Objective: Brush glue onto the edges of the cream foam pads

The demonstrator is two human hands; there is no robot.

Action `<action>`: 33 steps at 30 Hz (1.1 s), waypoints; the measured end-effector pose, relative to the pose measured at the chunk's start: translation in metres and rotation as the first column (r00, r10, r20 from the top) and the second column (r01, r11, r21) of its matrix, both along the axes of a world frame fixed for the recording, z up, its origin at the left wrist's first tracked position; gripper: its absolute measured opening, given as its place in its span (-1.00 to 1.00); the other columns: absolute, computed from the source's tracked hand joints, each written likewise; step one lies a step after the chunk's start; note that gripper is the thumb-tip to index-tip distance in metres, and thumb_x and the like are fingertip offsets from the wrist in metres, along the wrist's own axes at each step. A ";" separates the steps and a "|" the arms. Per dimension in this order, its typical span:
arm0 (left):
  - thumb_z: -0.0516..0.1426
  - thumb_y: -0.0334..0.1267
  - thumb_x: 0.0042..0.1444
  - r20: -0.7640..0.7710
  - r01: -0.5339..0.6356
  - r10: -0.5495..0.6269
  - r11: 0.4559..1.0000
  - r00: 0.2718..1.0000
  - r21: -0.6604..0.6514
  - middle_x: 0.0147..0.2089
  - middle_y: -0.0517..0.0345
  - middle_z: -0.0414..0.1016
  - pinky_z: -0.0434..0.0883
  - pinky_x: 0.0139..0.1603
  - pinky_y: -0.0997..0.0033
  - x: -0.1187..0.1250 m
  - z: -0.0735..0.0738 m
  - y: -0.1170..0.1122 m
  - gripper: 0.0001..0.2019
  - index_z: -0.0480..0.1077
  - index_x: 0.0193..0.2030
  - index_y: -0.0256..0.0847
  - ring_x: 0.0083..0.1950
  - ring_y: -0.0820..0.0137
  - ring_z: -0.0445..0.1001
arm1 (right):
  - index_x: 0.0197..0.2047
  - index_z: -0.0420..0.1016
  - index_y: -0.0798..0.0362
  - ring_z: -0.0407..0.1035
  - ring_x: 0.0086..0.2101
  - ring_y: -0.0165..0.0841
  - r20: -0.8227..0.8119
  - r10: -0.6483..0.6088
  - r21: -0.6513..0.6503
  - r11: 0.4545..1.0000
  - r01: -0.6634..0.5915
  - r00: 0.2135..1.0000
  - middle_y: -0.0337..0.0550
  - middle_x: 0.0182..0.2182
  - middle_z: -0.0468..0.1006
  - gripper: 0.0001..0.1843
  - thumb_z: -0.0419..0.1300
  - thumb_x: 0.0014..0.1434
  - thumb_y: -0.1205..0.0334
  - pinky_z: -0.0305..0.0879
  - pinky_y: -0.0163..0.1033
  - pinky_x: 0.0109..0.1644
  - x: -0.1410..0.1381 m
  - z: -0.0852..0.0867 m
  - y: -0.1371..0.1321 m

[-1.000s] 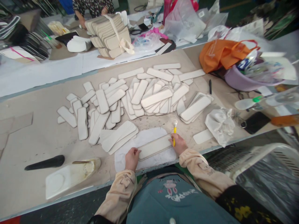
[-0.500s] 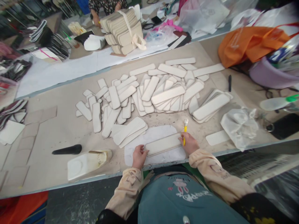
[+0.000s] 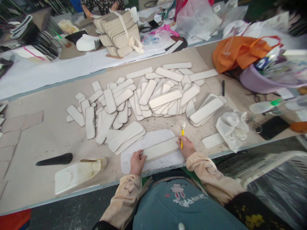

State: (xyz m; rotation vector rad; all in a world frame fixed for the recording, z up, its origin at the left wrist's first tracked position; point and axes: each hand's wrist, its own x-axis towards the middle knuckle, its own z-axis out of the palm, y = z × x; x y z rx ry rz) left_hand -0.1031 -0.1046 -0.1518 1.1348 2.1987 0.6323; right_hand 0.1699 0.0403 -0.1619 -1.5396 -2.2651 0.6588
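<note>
A long cream strip with rounded corners (image 3: 161, 149) lies over a white sheet (image 3: 153, 135) at the table's near edge. My left hand (image 3: 137, 161) pinches its left end between thumb and fingers. At the strip's right end, my right hand (image 3: 187, 146) is closed on a yellow-handled brush (image 3: 183, 131), its pale bristles pointing away from me; those fingers also touch the strip's end. Just beyond the sheet, several similar strips (image 3: 127, 136) lie fanned out. A large loose heap of such strips (image 3: 165, 98) spreads across the middle of the table.
Left of me are a cut-open white bottle (image 3: 72, 176) with a stick across it and a black tapered tool (image 3: 54, 159). To the right lie a white pouch (image 3: 232, 129), a dark phone-like slab (image 3: 274, 127) and a purple basin (image 3: 263, 78). Across the table, a person's hands (image 3: 88, 14) show.
The camera view has shifted, so the table's contents sit further left in the picture. Both hands keep their places at the strip's ends, and the brush stays in my right hand.
</note>
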 end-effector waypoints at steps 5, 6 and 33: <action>0.15 -0.18 -0.07 0.006 0.019 -0.019 1.000 1.000 0.010 -0.33 0.19 0.32 0.40 -0.29 0.34 -0.002 -0.002 0.001 -0.67 0.41 -0.12 -0.21 -0.44 0.46 0.37 | -0.22 0.26 0.03 0.38 -0.34 -0.29 0.024 -0.006 0.007 1.000 0.006 1.000 -0.12 -0.34 0.44 -0.89 0.04 0.12 0.31 0.32 -0.22 -0.26 -0.001 0.001 0.001; 0.15 -0.19 -0.07 0.005 0.023 -0.024 1.000 1.000 0.008 -0.33 0.18 0.32 0.40 -0.29 0.33 -0.002 -0.003 0.001 -0.67 0.41 -0.12 -0.21 -0.44 0.45 0.37 | -0.22 0.26 0.03 0.38 -0.34 -0.29 0.027 -0.007 0.008 1.000 0.007 1.000 -0.12 -0.34 0.44 -0.89 0.04 0.12 0.32 0.32 -0.22 -0.26 -0.001 0.001 0.001; 0.10 -0.25 -0.04 -0.097 0.111 -0.115 0.992 0.989 -0.054 -0.32 0.15 0.26 0.39 -0.21 0.25 0.003 0.007 0.010 -0.65 0.37 -0.06 -0.21 -0.40 0.40 0.34 | -0.24 0.39 0.07 0.13 0.16 -0.18 -0.103 0.388 0.121 0.919 -0.376 0.916 0.09 0.10 0.34 -0.89 0.14 0.15 0.25 0.15 0.11 0.17 0.006 -0.006 -0.030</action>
